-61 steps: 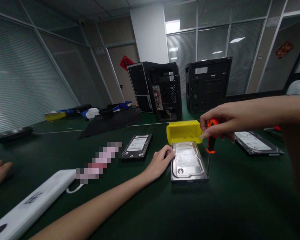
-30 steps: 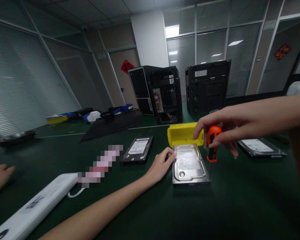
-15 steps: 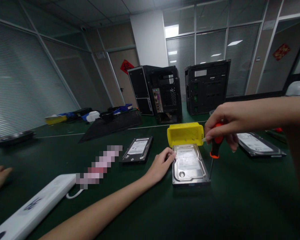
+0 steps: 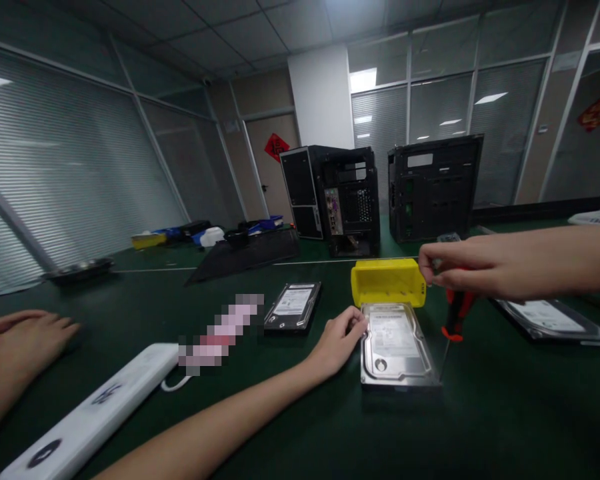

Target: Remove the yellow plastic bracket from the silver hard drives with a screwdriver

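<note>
The hard drive (image 4: 397,343) lies flat on the green table (image 4: 480,433) before you, label up, long axis pointing away toward the yellow bin (image 4: 387,283). Your left hand (image 4: 340,340) braces its left edge, fingers curled on it. Your right hand (image 4: 460,267) pinches the screwdriver (image 4: 455,313) handle, shaft upright, tip at the near right corner. Best to press straight down while turning; a tilt could slip.

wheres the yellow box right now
In the head view, right of centre, the yellow box sits just behind the silver hard drive, by the right hand.
</note>
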`<state>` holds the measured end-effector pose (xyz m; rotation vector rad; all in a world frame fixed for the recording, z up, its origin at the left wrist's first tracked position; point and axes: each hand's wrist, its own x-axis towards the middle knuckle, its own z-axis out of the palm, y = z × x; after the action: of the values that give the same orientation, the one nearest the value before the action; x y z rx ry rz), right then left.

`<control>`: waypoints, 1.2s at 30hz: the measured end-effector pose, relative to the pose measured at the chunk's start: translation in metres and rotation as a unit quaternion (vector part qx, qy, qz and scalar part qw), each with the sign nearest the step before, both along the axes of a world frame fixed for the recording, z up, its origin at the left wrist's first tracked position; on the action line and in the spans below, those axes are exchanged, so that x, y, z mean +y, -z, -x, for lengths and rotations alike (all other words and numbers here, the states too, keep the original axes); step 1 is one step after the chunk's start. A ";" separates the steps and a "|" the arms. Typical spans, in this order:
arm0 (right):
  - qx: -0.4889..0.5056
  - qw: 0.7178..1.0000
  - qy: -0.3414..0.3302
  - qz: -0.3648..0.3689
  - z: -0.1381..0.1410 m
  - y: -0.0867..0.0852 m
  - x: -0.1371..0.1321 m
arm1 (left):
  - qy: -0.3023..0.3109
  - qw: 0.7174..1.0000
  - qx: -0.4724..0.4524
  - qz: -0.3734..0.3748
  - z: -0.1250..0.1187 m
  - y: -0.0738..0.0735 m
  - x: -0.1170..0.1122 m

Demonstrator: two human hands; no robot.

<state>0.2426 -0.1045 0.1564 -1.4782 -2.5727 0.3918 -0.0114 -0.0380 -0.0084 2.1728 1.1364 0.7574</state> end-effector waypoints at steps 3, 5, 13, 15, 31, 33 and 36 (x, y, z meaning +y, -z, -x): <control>0.006 0.996 -0.014 0.087 -0.003 0.000 0.003 | 0.000 1.000 0.000 0.006 0.000 -0.002 -0.001; 0.007 0.991 -0.005 0.135 -0.002 -0.003 0.001 | 0.003 1.000 -0.004 0.009 -0.001 -0.003 -0.001; 0.001 0.998 0.014 0.057 0.007 -0.014 -0.011 | 0.014 1.000 -0.011 0.017 -0.002 -0.007 0.001; -0.011 0.998 -0.002 0.063 0.007 -0.016 -0.012 | 0.017 1.000 -0.012 0.015 -0.002 -0.006 0.001; -0.013 0.992 0.028 0.122 0.006 -0.013 -0.005 | 0.011 1.000 -0.006 0.017 -0.003 -0.007 0.002; -0.023 0.995 0.009 0.093 0.004 -0.014 -0.007 | 0.006 1.000 -0.004 0.015 -0.003 -0.007 0.001; -0.026 0.996 -0.006 0.087 0.001 -0.014 -0.007 | 0.000 1.000 -0.001 0.018 -0.003 -0.008 0.001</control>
<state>0.2416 -0.1120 0.1708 -1.5475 -2.6472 0.6028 -0.0085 -0.0372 -0.0002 2.1417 1.1403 0.7348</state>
